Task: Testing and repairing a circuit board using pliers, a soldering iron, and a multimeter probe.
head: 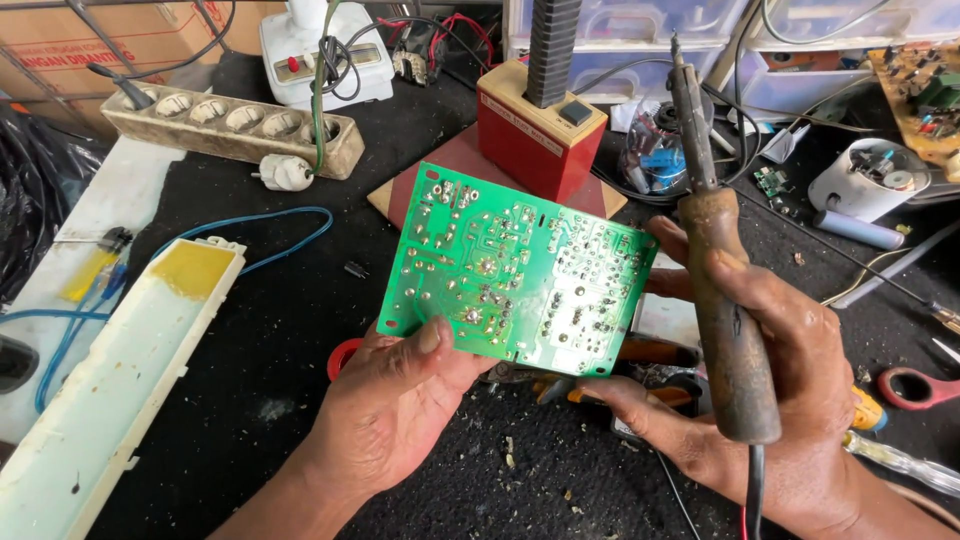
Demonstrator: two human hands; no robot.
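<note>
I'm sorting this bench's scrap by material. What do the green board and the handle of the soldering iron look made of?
Green circuit board, held by the left hand: apparently rigid laminate with glossy green coating and shiny silvery solder blobs. Soldering iron in the right hand: the handle looks like worn brown wood, though aged plastic is possible; matte and stained.

I see a workbench (260,360) covered with a black mat, which is dusty and carries small crumbs and shavings near its front edge. Along the left edge of the workbench a long white plastic housing (110,370) lies slanted, with a yellowed end. At the far left corner an old beige power strip (235,125) lies, and a white plug (285,173) rests just beside it. Behind it I see a cardboard box (110,40). Along the back edge stand translucent plastic drawer units (640,25), and a red and cream box (540,125) stands in front of them. The light is even and soft, like daylight.
</note>
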